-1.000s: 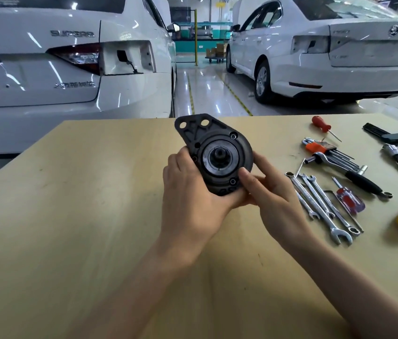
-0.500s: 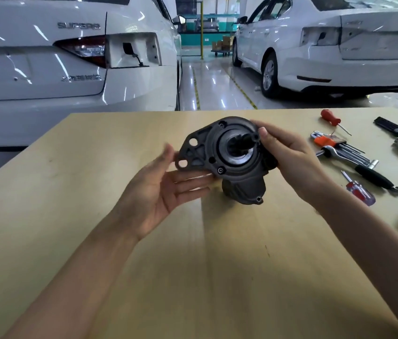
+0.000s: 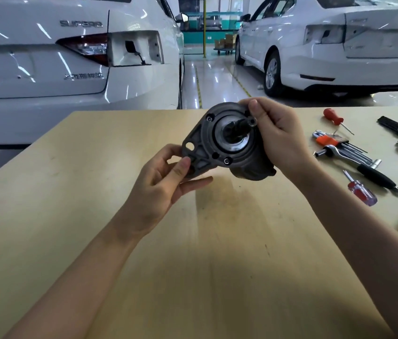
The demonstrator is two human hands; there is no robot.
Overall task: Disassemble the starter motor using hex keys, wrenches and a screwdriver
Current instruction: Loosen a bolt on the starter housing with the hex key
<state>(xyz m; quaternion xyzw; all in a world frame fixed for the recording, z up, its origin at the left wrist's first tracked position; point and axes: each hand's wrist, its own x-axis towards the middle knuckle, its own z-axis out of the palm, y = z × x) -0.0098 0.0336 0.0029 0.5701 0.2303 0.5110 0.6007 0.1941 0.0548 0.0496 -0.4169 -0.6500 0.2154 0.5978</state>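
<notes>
Resting between both hands: starter motor [image 3: 227,143]

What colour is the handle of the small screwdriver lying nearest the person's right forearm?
Translucent red, shading to purple at the butt: the screwdriver handle shows clearly in the head view.

Dark grey starter motor [image 3: 227,143]; pale wood table [image 3: 95,216]; red-handled screwdriver [image 3: 361,193]; white cars [image 3: 46,69].
</notes>
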